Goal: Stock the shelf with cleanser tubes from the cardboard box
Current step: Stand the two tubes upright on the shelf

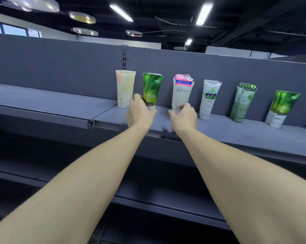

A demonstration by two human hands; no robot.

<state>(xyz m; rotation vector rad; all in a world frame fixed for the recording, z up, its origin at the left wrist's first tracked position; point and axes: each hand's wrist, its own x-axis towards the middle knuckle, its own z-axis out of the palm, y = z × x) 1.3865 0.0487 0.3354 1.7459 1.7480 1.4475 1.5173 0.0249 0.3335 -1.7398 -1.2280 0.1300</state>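
Left of centre in the frame, a pale peach tube group stands upright on the grey shelf, with a green leaf tube just beside it. The left hand is curled around the lower part of that green tube, fingers clamped on its base. At centre, the right hand closes on the foot of the white Facial cleanser tube, thumb and fingers pinching its cap end. Further right stand a white tube with a cow picture, a pale green pair and another green leaf pair, all well apart. The cardboard box is not in view. These tubes balance on narrow caps and lean back; a careless release or a nudge from either wrist would likely topple one into its neighbour.
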